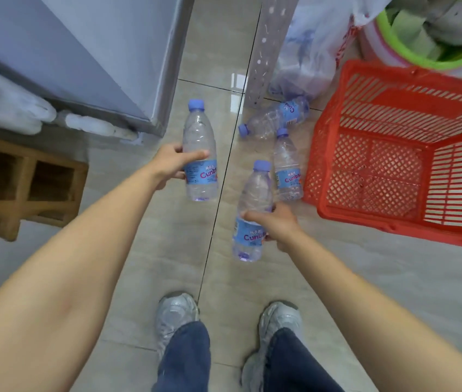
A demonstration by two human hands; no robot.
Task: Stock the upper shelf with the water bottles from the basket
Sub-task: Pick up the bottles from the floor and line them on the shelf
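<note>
My left hand grips a clear water bottle with a blue cap and blue label, held upright over the floor. My right hand holds a second bottle of the same kind, tilted slightly. Two more bottles rest on the tiled floor: one standing beside the basket, one lying on its side behind it. The red plastic basket sits on the floor at the right with nothing in it. No shelf board is in view.
A grey cabinet stands at the upper left, a wooden stool below it. A perforated metal post, a plastic bag and a green tub crowd the upper right. My feet are on open tiles.
</note>
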